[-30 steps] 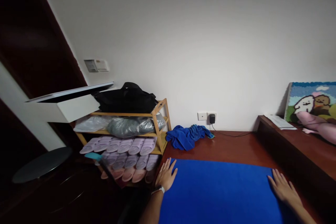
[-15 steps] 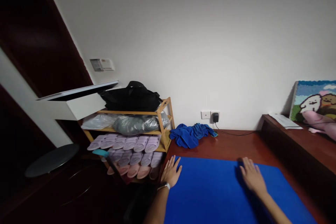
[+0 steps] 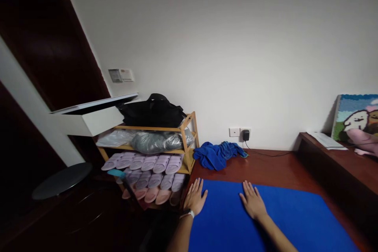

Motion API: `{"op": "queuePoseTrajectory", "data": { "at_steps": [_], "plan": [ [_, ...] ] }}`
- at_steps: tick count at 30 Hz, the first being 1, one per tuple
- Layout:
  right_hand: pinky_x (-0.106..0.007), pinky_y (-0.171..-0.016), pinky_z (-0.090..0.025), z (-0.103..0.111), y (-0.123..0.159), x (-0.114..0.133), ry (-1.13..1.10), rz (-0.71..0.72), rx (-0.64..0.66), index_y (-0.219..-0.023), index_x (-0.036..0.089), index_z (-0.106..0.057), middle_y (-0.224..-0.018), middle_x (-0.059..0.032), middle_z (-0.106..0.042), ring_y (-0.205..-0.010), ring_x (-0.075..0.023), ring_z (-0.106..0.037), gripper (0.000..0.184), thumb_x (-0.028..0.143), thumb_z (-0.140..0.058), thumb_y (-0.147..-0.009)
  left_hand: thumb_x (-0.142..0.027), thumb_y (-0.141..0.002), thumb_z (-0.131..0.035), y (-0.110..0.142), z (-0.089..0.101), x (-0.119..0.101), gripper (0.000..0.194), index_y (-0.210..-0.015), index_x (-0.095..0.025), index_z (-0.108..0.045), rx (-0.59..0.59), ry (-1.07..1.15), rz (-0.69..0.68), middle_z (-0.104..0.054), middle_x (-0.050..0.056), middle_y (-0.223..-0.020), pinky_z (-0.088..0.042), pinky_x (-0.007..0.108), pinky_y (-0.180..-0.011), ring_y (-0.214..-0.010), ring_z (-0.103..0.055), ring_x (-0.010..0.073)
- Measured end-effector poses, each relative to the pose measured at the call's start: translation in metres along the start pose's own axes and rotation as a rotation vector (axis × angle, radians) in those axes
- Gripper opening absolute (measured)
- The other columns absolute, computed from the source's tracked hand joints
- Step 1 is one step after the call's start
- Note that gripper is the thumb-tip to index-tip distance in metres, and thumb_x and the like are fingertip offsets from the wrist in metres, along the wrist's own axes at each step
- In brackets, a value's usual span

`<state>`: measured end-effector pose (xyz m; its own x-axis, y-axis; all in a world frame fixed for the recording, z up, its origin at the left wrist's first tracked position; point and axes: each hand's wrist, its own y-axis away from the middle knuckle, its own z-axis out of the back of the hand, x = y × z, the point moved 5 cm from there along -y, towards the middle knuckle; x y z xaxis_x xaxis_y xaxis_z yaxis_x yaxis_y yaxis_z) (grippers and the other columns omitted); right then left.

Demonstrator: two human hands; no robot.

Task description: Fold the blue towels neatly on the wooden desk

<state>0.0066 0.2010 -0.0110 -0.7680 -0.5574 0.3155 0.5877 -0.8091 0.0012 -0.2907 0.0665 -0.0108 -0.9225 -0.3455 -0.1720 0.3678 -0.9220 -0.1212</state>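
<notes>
Blue mat (image 3: 224, 216) bears both hands (image 3: 254, 204); wall-panel (image 3: 126, 75) marking illegible.

Pale wall (image 3: 218, 47); dark door (image 3: 53, 47), left; wooden rack (image 3: 189, 134) beside reddish-brown tabletop (image 3: 265, 169); dim light.

The blue mat (image 3: 227, 212) is a plain, even blue rectangle (matte, by the look of it), spread flat and smooth with straight edges. It lies on the reddish-brown table (image 3: 271, 169), its far edge short of the table's back and its near part running out of view at the bottom.
</notes>
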Motion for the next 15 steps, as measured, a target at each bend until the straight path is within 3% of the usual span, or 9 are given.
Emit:
{"op": "queuePoseTrajectory", "data": {
  "at_steps": [6,9,12,15],
  "plan": [
    [-0.055,-0.13,-0.024,0.032,0.05,-0.216,0.145,-0.313,-0.079,-0.165,0.011,-0.035,-0.171,-0.0113,-0.035,-0.16,-0.0301,-0.028,0.081,0.052,-0.018,-0.098,-0.051,-0.106,-0.034,-0.001,0.006,-0.003,0.069,-0.166,-0.015,-0.034,0.004,0.003,-0.004,-0.031,0.013,-0.174,-0.023,0.048,-0.132,-0.162,-0.027,0.0262],
    [-0.054,-0.129,-0.025,0.047,0.075,-0.301,0.143,-0.483,-0.139,-0.164,0.005,-0.035,-0.171,-0.0151,-0.033,-0.16,-0.0309,-0.027,0.084,0.051,-0.017,-0.096,-0.051,-0.106,-0.033,-0.001,0.007,-0.003,0.07,-0.166,-0.014,-0.034,0.024,-0.021,0.004,-0.03,0.012,-0.174,-0.022,0.046,-0.133,-0.162,-0.026,0.0248],
    [-0.051,-0.13,-0.024,0.052,0.088,-0.335,0.13,-0.554,-0.135,-0.165,0.003,-0.032,-0.173,-0.0146,-0.029,-0.161,-0.0297,-0.024,0.088,0.053,-0.013,-0.094,-0.051,-0.106,-0.033,-0.003,0.007,-0.003,0.07,-0.166,-0.014,-0.034,0.024,-0.032,0.009,-0.03,0.012,-0.174,-0.023,0.045,-0.133,-0.162,-0.026,0.0245],
    [-0.049,-0.131,-0.02,0.054,0.089,-0.335,0.136,-0.548,-0.116,-0.165,0.001,-0.028,-0.175,-0.0134,-0.023,-0.162,-0.0292,-0.02,0.091,0.054,-0.01,-0.094,-0.05,-0.106,-0.034,-0.004,0.007,-0.002,0.069,-0.165,-0.015,-0.035,0.017,-0.026,0.003,-0.03,0.012,-0.174,-0.023,0.046,-0.132,-0.161,-0.027,0.0255]
  ]
}}
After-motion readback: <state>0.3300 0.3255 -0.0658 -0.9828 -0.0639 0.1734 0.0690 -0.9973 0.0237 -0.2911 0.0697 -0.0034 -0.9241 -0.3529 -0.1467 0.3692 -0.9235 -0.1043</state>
